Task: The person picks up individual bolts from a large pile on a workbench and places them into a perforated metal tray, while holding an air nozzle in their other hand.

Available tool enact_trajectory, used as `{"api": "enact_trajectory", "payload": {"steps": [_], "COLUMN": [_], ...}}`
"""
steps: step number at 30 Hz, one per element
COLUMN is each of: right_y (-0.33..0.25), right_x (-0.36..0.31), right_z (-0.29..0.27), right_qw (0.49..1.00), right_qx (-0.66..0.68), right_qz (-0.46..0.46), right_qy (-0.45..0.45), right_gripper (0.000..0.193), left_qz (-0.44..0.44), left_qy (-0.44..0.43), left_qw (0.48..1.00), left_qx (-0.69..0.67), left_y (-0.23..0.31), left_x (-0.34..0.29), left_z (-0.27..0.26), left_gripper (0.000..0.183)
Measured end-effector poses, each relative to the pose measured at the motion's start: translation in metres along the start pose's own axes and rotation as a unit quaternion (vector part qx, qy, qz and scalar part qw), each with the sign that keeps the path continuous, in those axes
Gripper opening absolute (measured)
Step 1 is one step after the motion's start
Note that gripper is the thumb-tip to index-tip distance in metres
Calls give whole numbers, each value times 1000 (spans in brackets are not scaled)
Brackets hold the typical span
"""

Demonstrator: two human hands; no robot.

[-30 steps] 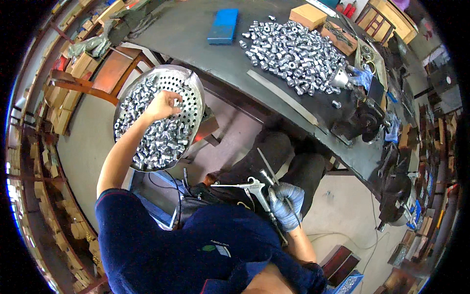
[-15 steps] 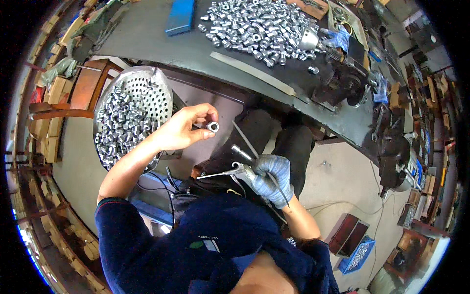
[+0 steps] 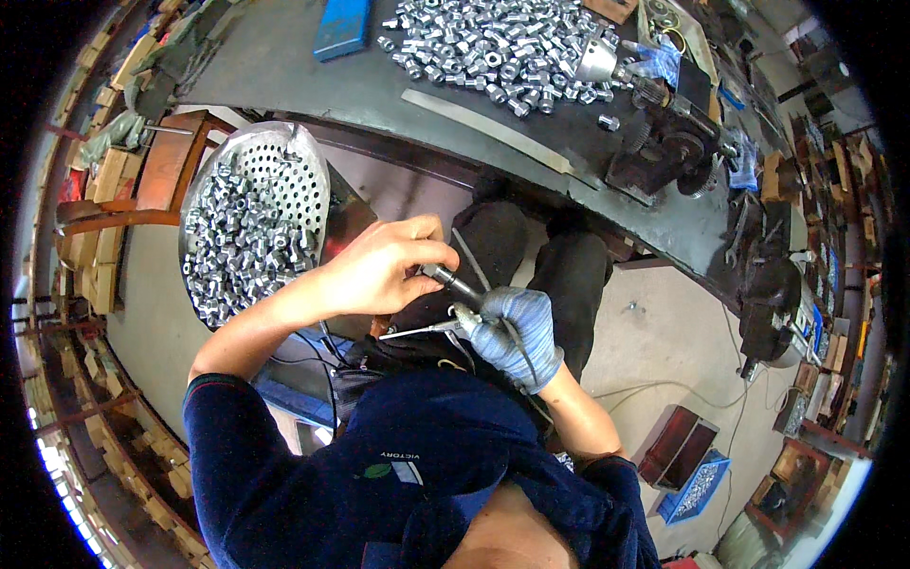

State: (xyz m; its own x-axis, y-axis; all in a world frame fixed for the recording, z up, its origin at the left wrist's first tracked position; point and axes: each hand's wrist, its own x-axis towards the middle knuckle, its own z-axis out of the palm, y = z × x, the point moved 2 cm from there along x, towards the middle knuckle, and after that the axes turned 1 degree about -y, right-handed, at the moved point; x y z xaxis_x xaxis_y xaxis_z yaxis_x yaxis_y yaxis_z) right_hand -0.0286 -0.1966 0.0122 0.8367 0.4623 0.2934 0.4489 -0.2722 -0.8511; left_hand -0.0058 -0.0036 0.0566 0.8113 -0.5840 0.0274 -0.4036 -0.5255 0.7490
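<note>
My bare left hand (image 3: 393, 261) pinches a small metal fitting (image 3: 433, 270) between thumb and fingers. The fitting meets the tip of a dark, shiny cylindrical tool (image 3: 459, 284), whose other end is in my right hand (image 3: 519, 337). That hand wears a blue-grey glove and is closed round the tool. It also grips a metal gun-like tool with a thin straight nozzle (image 3: 417, 332), which points left; the glove hides most of its body. A perforated metal basin (image 3: 284, 171) stands left of my left hand, part filled with similar fittings (image 3: 242, 251).
Across the dark workbench (image 3: 284, 81) lies a large pile of fittings (image 3: 493, 57), with a flat metal bar (image 3: 483, 128) along the near edge. A dark machine (image 3: 668, 142) stands at the right. A blue crate (image 3: 694, 488) of small parts and a wooden box (image 3: 678, 446) sit on the floor.
My left hand has moved right and slightly down, bringing its fitting to the cylindrical tool's tip, where they were apart before. My right hand has shifted slightly left and up.
</note>
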Motion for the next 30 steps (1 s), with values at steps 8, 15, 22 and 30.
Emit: {"api": "enact_trajectory", "payload": {"steps": [8, 15, 22, 30], "right_y": [3, -6, -39, -33], "right_x": [-3, -7, -6, 2], "right_z": [-1, -16, -24, -12], "right_qw": [999, 996, 991, 998], "right_qx": [14, -68, 75, 14], "right_qz": [-21, -39, -103, -63], "right_qy": [24, 34, -28, -18], "right_gripper": [31, 35, 22, 33], "left_qz": [-187, -48, -92, -5], "left_qy": [-72, 116, 129, 140], "left_qw": [903, 990, 977, 973], "left_qx": [-380, 57, 144, 181], "left_y": [-18, -34, -45, -37], "left_x": [-4, 0, 0, -1], "left_z": [11, -7, -2, 5], "left_gripper": [24, 24, 25, 28]}}
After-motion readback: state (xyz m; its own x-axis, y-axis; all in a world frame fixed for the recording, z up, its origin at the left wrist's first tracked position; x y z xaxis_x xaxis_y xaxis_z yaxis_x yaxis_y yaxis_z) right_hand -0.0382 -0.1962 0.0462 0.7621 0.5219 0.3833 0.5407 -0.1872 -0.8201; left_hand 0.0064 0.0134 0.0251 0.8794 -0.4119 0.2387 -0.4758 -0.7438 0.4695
